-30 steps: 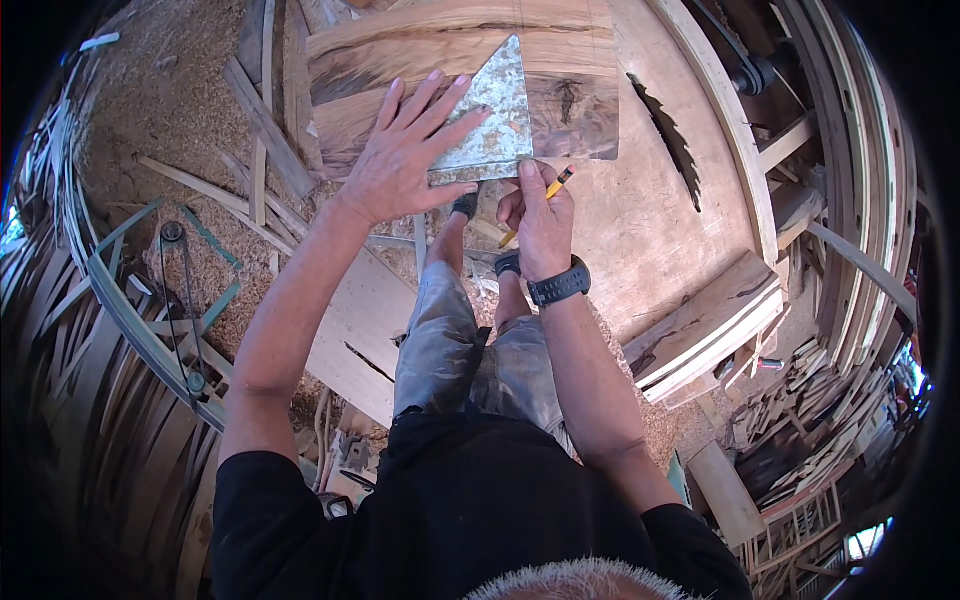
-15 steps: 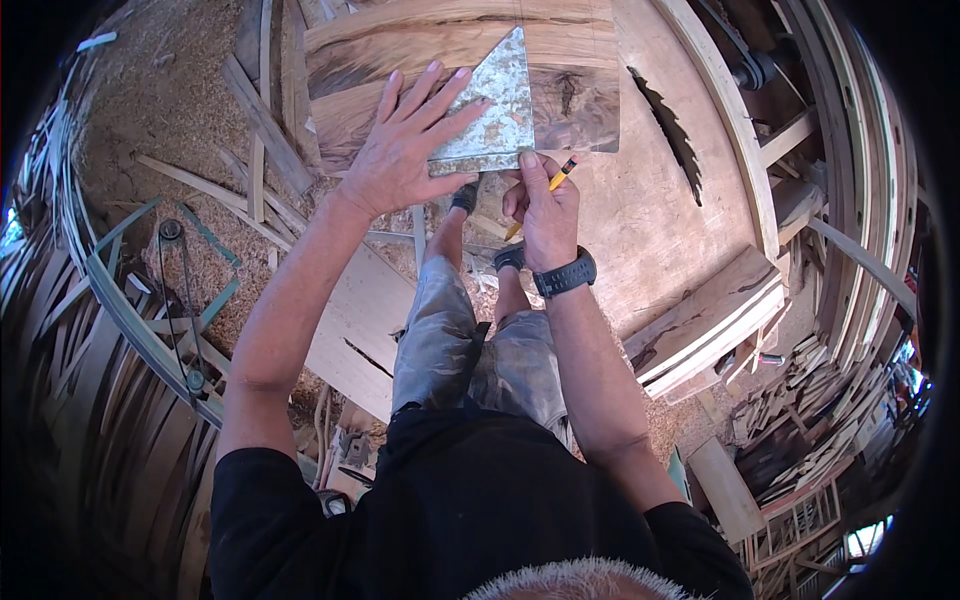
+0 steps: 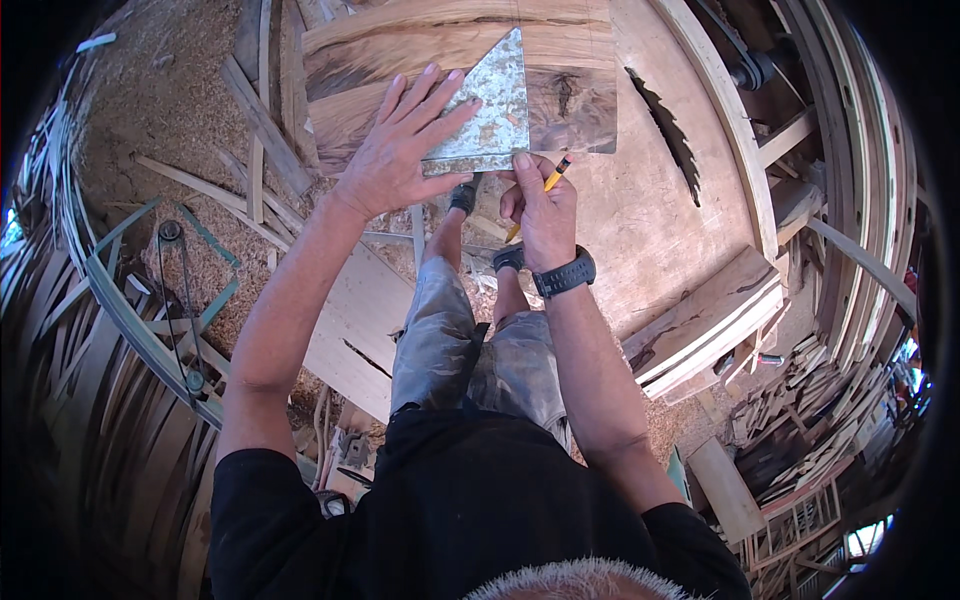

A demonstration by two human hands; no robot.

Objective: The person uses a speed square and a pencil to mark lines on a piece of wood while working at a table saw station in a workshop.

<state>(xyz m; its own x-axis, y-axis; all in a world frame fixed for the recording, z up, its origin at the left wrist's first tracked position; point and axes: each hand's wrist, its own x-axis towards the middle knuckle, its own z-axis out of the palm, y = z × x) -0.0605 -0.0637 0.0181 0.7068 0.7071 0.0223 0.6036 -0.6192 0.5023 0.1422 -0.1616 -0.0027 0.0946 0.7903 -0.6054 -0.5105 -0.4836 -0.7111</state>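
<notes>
A worn metal triangular square [image 3: 497, 108] lies on a brown wooden board [image 3: 568, 100] with dark grain and a knot. My left hand [image 3: 395, 160] rests on the square's left side and the board, fingers spread flat. At the square's lower right corner, my right hand [image 3: 540, 210] has its thumb against the metal. A yellow pencil [image 3: 556, 174] is held in that same hand, its point toward me and its eraser end up. The fingers beneath the square's near edge are partly hidden.
Right of the board, a toothed saw blade [image 3: 668, 140] rises through the wooden tabletop [image 3: 620, 240]. Stacked planks [image 3: 715, 310] lie at the table's near right. A belt on pulleys [image 3: 182, 310] stands at left, among wood strips [image 3: 85, 400] and sawdust [image 3: 150, 120].
Both hands and the square have shifted very slightly left. The pencil stays in my right hand.
</notes>
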